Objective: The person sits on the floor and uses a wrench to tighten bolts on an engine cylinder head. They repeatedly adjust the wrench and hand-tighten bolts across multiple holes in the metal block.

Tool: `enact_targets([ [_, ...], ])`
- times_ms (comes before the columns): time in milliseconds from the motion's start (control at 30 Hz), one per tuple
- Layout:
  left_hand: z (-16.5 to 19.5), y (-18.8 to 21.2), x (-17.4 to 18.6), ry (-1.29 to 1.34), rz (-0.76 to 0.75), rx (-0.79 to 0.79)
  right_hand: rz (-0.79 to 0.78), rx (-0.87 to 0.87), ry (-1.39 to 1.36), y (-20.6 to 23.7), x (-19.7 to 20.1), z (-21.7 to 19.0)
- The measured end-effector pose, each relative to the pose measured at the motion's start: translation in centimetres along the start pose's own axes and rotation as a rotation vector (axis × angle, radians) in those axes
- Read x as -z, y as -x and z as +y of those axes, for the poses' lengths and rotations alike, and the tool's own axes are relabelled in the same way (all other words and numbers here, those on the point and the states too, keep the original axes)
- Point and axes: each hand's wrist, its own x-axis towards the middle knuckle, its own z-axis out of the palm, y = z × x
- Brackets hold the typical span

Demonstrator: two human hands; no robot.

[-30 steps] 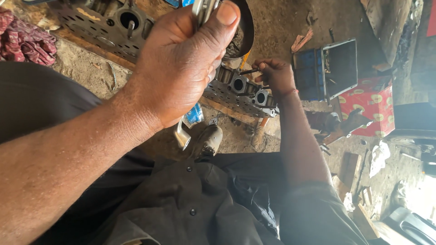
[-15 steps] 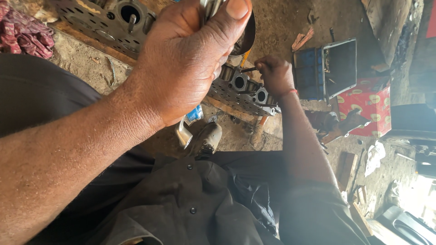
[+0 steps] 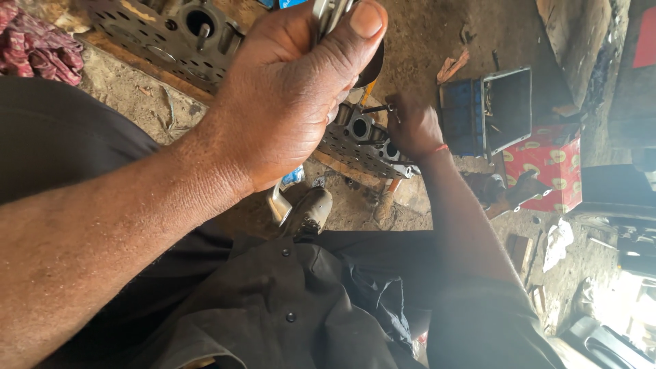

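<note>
Keep your left hand (image 3: 287, 102) clenched on the bunch of slim grey metal tools (image 3: 328, 12) and your right hand (image 3: 412, 126) pinching the thin dark rod (image 3: 377, 108) at the perforated grey metal cylinder head (image 3: 355, 140) beneath it, because a loosened grip could drop either onto the dirt floor (image 3: 424, 34).

Looks like a rough outdoor engine repair workshop: bare dirt floor (image 3: 437, 41), greasy metal cylinder head (image 3: 164, 34) on a wooden plank (image 3: 355, 171), open blue toolbox (image 3: 488, 109), scattered scraps and rags (image 3: 34, 48).
</note>
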Motion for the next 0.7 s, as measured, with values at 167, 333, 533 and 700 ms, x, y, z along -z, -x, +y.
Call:
enact_targets([
  [167, 0.2, 0.1, 0.0, -0.009, 0.010, 0.032, -0.083, -0.085, 0.120, -0.6, 0.3, -0.8],
  [333, 0.9, 0.0, -0.3, 0.012, 0.018, 0.044, -0.186, -0.202, 0.200, -1.0, 0.2, -1.2],
  [533, 0.7, 0.3, 0.0, 0.020, 0.028, 0.061, -0.016, 0.119, 0.229, -0.6, -0.2, -0.9],
  [700, -1.0, 0.1, 0.1, 0.097, 0.066, 0.134, -0.015, 0.239, 0.162, -0.4, 0.0, 0.1],
])
